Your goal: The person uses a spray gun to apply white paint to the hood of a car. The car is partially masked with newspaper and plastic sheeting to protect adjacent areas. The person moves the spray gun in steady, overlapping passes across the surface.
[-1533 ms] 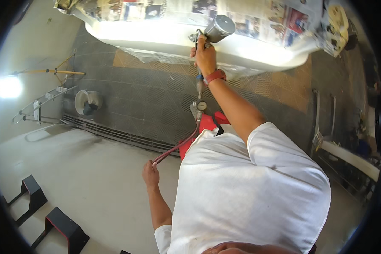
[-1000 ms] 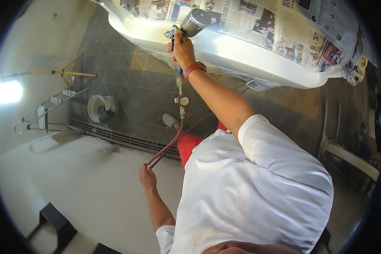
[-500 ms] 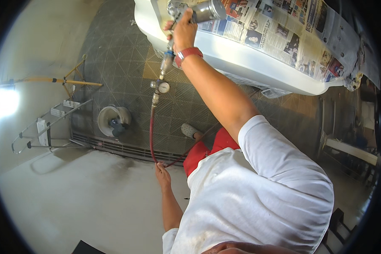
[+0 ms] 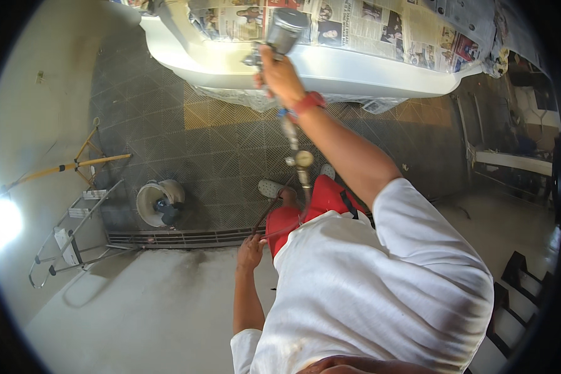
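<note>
My right hand, with a red band at its wrist, is closed round the grip of a spray gun with a grey cup. The gun is over a glossy white car bumper, above which newspaper is taped. Below the grip hang metal fittings and a round pressure gauge, blurred by motion. A dark red air hose runs down from the gauge past my red shorts. Lower down, at my left side, my left hand is closed round the hose.
A whitish bucket with something dark in it stands on the grey tiled grating floor. Left of it are a metal stepladder, a yellow stand and a bright lamp. Black metal frames lie at right.
My right hand has moved the spray gun downward along the bumper, nearer my body. The gauge and hose have swung right, in front of my legs. The view has shifted too.
</note>
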The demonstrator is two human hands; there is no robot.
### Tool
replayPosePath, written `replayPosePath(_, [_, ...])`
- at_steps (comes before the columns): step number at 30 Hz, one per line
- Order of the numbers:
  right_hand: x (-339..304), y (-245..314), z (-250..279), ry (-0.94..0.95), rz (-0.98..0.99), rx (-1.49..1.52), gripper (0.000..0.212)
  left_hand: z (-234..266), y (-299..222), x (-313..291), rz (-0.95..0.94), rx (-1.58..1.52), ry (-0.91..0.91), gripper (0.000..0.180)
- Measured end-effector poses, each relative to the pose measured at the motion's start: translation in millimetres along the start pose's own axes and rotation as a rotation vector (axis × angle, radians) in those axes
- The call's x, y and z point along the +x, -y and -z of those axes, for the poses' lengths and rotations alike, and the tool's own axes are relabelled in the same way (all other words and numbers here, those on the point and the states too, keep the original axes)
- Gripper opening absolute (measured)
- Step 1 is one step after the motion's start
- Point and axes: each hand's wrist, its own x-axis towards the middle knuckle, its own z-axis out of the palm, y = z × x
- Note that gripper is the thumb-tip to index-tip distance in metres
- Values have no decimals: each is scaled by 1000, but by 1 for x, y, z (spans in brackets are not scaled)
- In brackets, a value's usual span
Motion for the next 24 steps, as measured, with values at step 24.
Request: replayPosePath(24, [-136,-65,663,-737,-125,-161,60,-189,-395,174,-377,75,773,34])
